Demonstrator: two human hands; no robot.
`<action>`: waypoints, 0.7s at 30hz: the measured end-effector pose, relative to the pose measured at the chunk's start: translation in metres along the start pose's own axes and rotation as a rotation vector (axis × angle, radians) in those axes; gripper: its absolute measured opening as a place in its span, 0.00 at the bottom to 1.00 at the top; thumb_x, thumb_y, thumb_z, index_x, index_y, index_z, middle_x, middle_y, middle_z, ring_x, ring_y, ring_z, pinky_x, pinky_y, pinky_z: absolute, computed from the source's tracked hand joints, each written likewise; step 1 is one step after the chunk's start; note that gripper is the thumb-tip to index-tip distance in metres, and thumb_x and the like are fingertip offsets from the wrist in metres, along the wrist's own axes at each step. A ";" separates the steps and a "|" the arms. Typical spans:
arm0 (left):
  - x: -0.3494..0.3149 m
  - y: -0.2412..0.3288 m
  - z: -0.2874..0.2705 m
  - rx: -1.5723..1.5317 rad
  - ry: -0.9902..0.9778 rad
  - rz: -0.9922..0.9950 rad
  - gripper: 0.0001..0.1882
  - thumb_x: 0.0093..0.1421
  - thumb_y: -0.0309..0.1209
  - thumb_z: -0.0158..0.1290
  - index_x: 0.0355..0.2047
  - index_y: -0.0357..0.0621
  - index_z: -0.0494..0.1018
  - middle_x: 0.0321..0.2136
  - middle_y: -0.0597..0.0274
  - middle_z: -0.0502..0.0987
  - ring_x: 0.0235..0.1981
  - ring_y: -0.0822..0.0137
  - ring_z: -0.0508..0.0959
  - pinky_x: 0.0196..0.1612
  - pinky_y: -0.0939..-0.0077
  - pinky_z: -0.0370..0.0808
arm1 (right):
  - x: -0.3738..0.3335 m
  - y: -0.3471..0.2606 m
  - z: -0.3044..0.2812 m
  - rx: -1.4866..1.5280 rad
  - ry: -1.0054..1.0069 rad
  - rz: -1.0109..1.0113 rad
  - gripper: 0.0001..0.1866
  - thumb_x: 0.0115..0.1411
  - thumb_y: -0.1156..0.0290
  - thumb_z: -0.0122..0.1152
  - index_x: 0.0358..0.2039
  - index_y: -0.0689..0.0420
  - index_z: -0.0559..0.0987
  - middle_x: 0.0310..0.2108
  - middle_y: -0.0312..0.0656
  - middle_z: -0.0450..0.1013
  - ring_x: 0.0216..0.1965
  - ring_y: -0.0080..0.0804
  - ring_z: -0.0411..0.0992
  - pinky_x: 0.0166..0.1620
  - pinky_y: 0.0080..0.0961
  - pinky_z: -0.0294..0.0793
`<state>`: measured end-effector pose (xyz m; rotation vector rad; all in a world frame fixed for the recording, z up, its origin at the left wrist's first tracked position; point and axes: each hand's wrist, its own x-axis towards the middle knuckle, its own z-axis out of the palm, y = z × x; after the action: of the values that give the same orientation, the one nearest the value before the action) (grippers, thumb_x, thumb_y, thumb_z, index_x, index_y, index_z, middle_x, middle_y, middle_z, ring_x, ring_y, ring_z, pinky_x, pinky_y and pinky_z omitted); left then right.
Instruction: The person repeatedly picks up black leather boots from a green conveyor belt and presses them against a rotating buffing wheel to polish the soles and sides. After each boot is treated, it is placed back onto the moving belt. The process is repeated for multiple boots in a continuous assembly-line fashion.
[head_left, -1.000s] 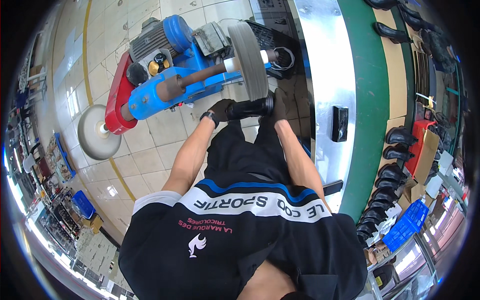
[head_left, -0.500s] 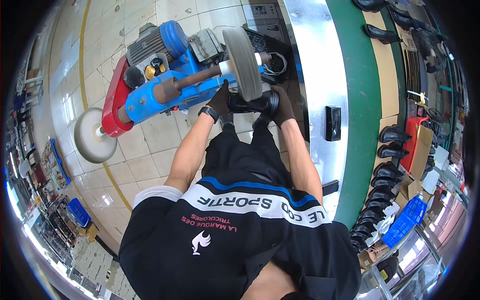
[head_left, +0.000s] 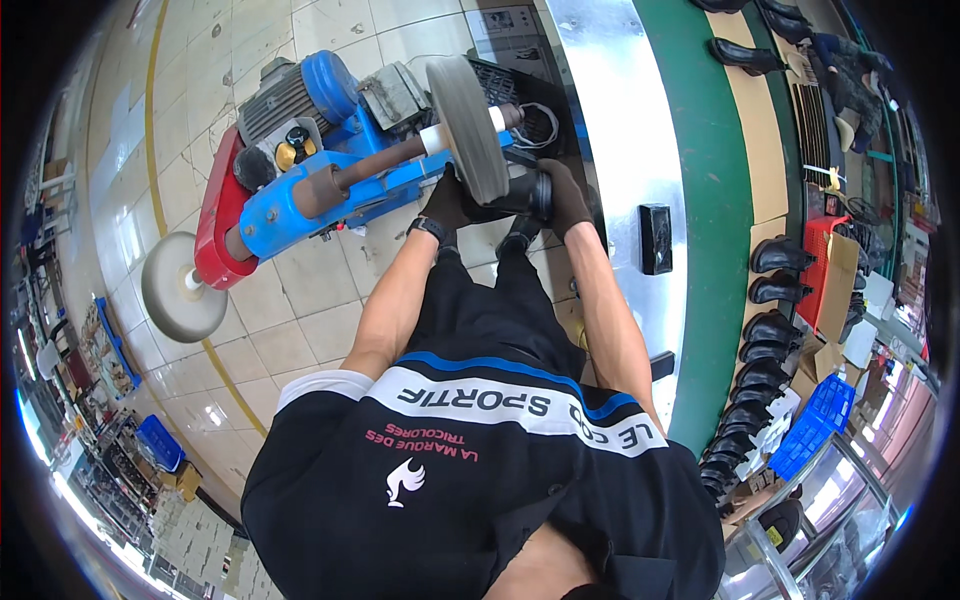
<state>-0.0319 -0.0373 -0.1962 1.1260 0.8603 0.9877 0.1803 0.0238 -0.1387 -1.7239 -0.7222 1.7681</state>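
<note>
A black leather shoe (head_left: 528,194) is held between my two hands at the lower rim of a grey buffing wheel (head_left: 464,125). The wheel hides part of the shoe, and its rim appears to touch the upper. My left hand (head_left: 447,203), in a dark glove, is closed at the shoe's left end, close beside the wheel; its fingertips are partly hidden. On the other end, my right hand (head_left: 567,196), also dark-gloved, wraps round the shoe near its sole edge. The wheel sits on the shaft of a blue polishing machine (head_left: 275,215).
A second, pale wheel (head_left: 180,290) is at the machine's left end, beside a red guard (head_left: 215,225). To my right runs a shiny metal-edged bench (head_left: 620,120) with a black block (head_left: 656,240). Beyond its green surface (head_left: 700,130), several black shoes (head_left: 765,340) stand in a row.
The shoe has shifted slightly right relative to the wheel and tilted, with more of it behind the rim. Both hands still hold it. The whole view has moved a little.
</note>
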 end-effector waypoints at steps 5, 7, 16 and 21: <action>-0.033 -0.014 -0.032 0.530 -0.130 -0.271 0.37 0.64 0.60 0.42 0.60 0.42 0.65 0.51 0.49 0.76 0.55 0.56 0.74 0.68 0.50 0.54 | -0.006 -0.005 0.017 0.101 -0.153 0.352 0.26 0.50 0.44 0.61 0.45 0.46 0.75 0.37 0.37 0.74 0.31 0.33 0.75 0.31 0.46 0.75; -0.044 0.037 0.002 -0.175 0.057 -0.436 0.35 0.63 0.57 0.44 0.59 0.41 0.66 0.50 0.52 0.77 0.54 0.61 0.75 0.69 0.53 0.53 | -0.033 -0.019 0.006 0.063 -0.155 0.417 0.25 0.52 0.44 0.62 0.44 0.47 0.76 0.36 0.37 0.75 0.31 0.30 0.76 0.30 0.42 0.76; -0.048 0.167 0.121 -0.131 -0.102 -0.162 0.31 0.56 0.24 0.58 0.61 0.39 0.63 0.54 0.49 0.72 0.54 0.60 0.73 0.65 0.57 0.63 | -0.212 -0.113 -0.134 0.302 -0.317 -0.071 0.39 0.65 0.44 0.51 0.67 0.58 0.57 0.58 0.49 0.65 0.50 0.40 0.74 0.41 0.36 0.83; 0.026 0.243 0.172 -0.590 -0.259 -0.366 0.27 0.57 0.17 0.53 0.58 0.36 0.65 0.55 0.51 0.70 0.56 0.62 0.72 0.59 0.68 0.69 | -0.274 -0.162 -0.185 -0.138 0.129 -0.241 0.32 0.56 0.65 0.66 0.60 0.61 0.69 0.43 0.45 0.76 0.35 0.27 0.76 0.33 0.23 0.78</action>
<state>0.0896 -0.0357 0.0767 0.5470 0.4885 0.7010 0.3732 -0.0605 0.1629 -1.7393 -0.9703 1.4611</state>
